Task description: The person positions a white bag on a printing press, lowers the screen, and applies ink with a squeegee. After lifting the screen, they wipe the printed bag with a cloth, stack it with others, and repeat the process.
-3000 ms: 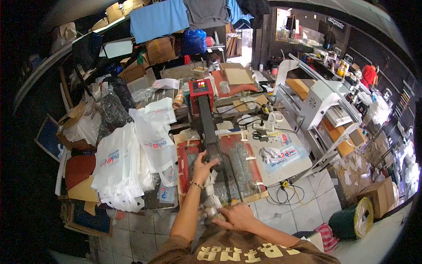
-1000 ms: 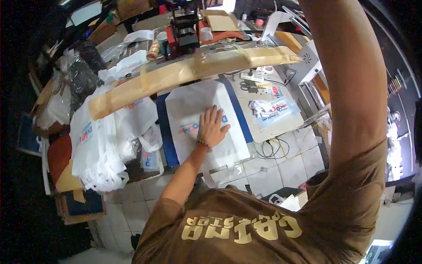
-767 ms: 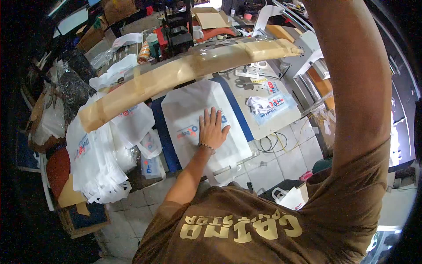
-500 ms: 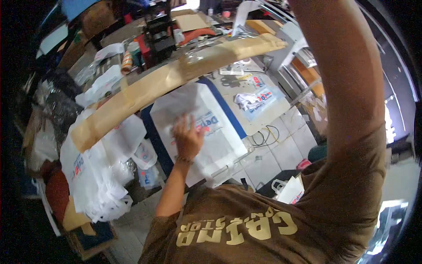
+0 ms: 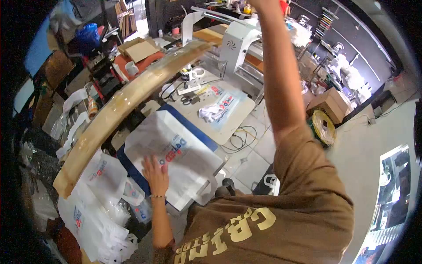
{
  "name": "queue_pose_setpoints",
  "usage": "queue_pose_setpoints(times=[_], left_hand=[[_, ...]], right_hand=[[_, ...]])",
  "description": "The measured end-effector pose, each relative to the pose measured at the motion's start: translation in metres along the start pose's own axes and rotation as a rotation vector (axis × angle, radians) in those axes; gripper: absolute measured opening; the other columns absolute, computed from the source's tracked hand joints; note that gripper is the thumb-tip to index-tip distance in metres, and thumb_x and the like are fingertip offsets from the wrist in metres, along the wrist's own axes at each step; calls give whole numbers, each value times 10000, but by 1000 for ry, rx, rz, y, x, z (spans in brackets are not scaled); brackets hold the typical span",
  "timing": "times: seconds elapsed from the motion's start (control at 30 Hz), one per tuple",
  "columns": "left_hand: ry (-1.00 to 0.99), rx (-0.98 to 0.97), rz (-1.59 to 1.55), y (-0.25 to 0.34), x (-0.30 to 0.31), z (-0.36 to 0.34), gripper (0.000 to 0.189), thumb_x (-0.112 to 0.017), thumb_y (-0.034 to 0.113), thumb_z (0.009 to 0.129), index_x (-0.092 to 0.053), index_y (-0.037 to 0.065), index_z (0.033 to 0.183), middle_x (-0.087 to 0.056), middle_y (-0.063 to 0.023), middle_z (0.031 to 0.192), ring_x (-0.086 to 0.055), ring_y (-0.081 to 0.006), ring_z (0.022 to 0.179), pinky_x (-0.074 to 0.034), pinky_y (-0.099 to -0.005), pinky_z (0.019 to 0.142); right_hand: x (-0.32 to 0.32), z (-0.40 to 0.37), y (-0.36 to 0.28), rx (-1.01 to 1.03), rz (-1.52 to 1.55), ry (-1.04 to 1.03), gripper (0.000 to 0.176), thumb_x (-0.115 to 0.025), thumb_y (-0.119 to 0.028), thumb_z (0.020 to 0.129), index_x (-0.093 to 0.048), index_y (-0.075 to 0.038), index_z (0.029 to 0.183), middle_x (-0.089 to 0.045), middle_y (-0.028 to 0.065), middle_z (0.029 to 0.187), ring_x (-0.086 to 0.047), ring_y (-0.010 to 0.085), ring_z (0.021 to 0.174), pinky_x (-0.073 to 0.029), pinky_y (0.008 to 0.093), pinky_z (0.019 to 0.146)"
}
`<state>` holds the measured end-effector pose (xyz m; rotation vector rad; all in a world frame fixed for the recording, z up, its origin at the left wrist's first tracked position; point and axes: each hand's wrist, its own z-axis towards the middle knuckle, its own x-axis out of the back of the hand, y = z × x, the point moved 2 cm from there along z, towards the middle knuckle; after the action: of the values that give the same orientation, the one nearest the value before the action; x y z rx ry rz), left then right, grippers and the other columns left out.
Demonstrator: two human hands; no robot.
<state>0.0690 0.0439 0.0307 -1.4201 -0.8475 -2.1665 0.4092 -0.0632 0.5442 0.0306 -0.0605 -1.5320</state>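
My left hand lies flat with fingers apart on a white fabric bag printed in blue and red letters. The bag is spread over a dark blue flat pad, whose edges show along its sides. The bag's handle hangs at the near edge, close to my body. My right arm reaches up past the top edge of the view, and its hand is out of sight.
A long, brown tape-covered beam runs above the pad's far side. White printed bags are piled at left. Beyond the pad, a table bears scissors, a mug and crumpled white cloth. Cables lie near the tiled floor.
The view has swung to the right, so more of the white machine and room shows. My left hand stays on the bag, now nearer its left edge. My right arm remains raised.
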Motion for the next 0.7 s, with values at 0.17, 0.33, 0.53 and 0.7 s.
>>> queue_pose_setpoints(times=[0.17,0.33,0.53,0.7], left_hand=[[78,54,-226,10,48,-7,613,-583,389,1001,-471,-6,1456,-411,-272,1529,-381,-471,1411,-298,-571,1148],[-24,9,-331,57,56,-17,441,-699,244,937,-624,-52,1255,-576,-257,1353,-536,-420,1278,-389,-483,1109],[-115,23,-515,149,46,-5,384,-766,174,885,-666,-25,1199,-629,-208,1241,-649,-339,1104,-533,-402,939],[-47,149,-632,197,36,13,576,-776,160,887,-547,25,1398,-560,-172,1343,-628,-298,1172,-530,-359,939]], right_hand=[[3,-337,132,-787,-121,-655,542,-707,-488,875,-730,14,1080,-717,249,947,-708,372,959,-538,441,876],[-23,-564,68,-994,-334,-1373,1062,-843,-701,572,-428,-436,1514,-76,266,1656,-297,559,1395,-351,676,1073],[-44,-650,93,-884,-169,-1271,639,-802,-364,713,-630,-187,1302,-420,252,1505,-429,482,1330,-438,620,984],[-1,-555,101,-1137,381,-837,527,-774,-167,691,-620,-51,1182,-663,223,1137,-607,432,1116,-495,455,946]])
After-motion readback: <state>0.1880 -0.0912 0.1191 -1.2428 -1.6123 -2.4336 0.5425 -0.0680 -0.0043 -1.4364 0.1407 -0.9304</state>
